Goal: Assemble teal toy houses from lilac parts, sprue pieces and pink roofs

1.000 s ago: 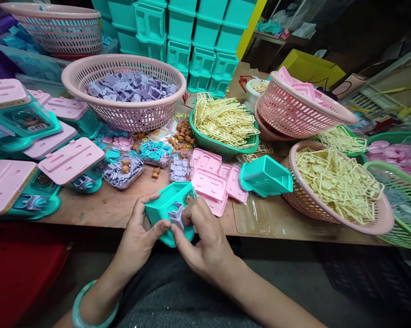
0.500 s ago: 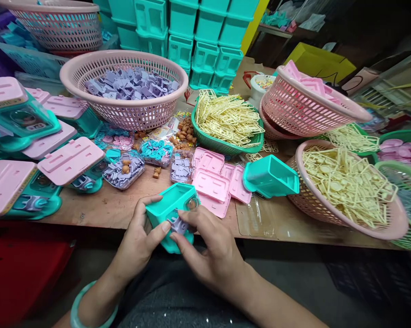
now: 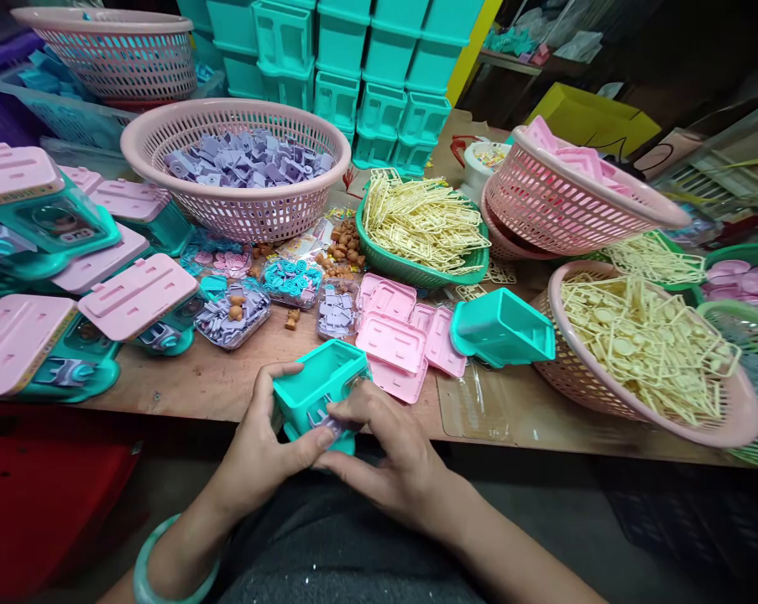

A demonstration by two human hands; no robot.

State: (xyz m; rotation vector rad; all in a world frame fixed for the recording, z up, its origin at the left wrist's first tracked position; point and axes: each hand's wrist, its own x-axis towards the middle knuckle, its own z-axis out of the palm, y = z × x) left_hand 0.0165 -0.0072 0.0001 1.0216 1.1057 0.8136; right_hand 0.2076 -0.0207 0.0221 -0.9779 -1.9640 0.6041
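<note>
A teal plastic box (image 3: 319, 377) with an open top is held over the table's front edge. My left hand (image 3: 269, 440) wraps its left side, the thumb pressing near the front. At the front face sits a small purple plastic part (image 3: 333, 424), partly covered by fingers. My right hand (image 3: 388, 440) closes around the box's right side, its thumb and fingers on the purple part. Just beyond lie several pink lids (image 3: 391, 342). Another teal box (image 3: 501, 327) lies tipped on its side to the right.
Pink-lidded teal boxes (image 3: 23, 344) crowd the left. A pink basket (image 3: 233, 197) of purple parts, a green basket (image 3: 422, 273) and a tilted pink basket (image 3: 740, 411) of cream parts stand around. Small trays (image 3: 231, 315) hold little pieces. Teal boxes (image 3: 337, 101) are stacked behind.
My thumbs and fingers have shifted over the purple part, which is now more covered and appears pushed closer to the box. The whole view has drifted slightly.
</note>
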